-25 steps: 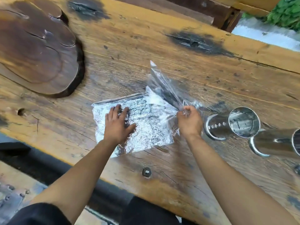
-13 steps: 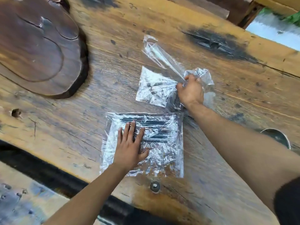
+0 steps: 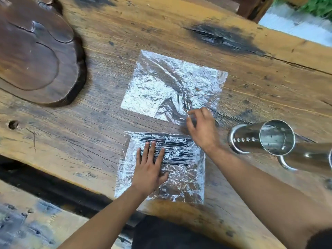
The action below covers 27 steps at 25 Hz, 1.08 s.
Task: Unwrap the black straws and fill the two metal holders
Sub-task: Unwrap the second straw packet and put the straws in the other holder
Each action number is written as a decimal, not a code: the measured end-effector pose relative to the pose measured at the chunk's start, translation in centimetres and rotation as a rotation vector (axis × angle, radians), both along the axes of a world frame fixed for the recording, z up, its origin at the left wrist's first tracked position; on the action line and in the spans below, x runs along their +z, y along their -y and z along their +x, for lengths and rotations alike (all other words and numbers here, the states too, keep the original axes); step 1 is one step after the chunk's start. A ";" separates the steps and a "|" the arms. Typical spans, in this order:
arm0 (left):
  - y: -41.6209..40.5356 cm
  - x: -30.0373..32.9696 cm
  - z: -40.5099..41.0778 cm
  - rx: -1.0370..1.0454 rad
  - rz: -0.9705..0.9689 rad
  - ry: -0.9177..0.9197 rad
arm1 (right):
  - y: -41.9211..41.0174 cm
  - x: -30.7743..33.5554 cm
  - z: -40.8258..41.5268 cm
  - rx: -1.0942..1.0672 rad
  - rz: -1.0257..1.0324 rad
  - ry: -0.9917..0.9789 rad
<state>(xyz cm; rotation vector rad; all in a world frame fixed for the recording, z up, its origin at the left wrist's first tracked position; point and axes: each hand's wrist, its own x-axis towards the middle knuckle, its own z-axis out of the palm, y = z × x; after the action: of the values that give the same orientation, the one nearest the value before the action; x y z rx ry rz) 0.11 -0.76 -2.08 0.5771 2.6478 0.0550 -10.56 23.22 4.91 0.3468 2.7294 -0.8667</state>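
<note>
A flat bundle of black straws point(image 3: 176, 150) lies in clear plastic wrap point(image 3: 185, 186) near the table's front edge. My left hand point(image 3: 150, 169) presses flat on the straws with straight fingers. A second sheet of clear wrap point(image 3: 167, 87) lies spread on the table behind the bundle. My right hand point(image 3: 202, 128) hovers at that sheet's near right corner with fingers loosely bent, touching or just off its edge. Two shiny metal holders lie on their sides at the right: one point(image 3: 251, 139) with a row of holes, the other point(image 3: 309, 157) partly cut off by the frame.
A thick dark wooden slab point(image 3: 36, 51) rests on the table point(image 3: 89, 137) at the far left. Black burn marks point(image 3: 221, 37) stain the wood at the back. The front edge drops to a dark bench and floor.
My right hand pulled the loose wrap away from the bundle, and the sheet now lies spread flat behind it. The right hand has let go and drawn back. My left hand stayed on the straws.
</note>
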 end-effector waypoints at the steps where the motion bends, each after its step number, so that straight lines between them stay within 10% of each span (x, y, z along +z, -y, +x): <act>1: -0.4 0.3 0.4 -0.002 -0.016 0.021 | -0.4 0.2 2.9 0.001 -0.013 0.017; 15: -12.7 4.2 9.6 -0.095 -0.079 0.223 | -10.4 -1.9 28.1 -0.410 -0.027 0.391; 27: -22.7 0.9 15.1 -0.225 -0.068 -0.025 | -16.6 -2.4 33.2 -0.373 0.012 0.339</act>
<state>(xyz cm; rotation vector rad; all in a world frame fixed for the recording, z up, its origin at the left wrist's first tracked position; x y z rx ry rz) 15.21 21.99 -1.15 0.8521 2.5796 -0.1088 22.62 39.79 2.55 0.9361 2.3905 -0.7900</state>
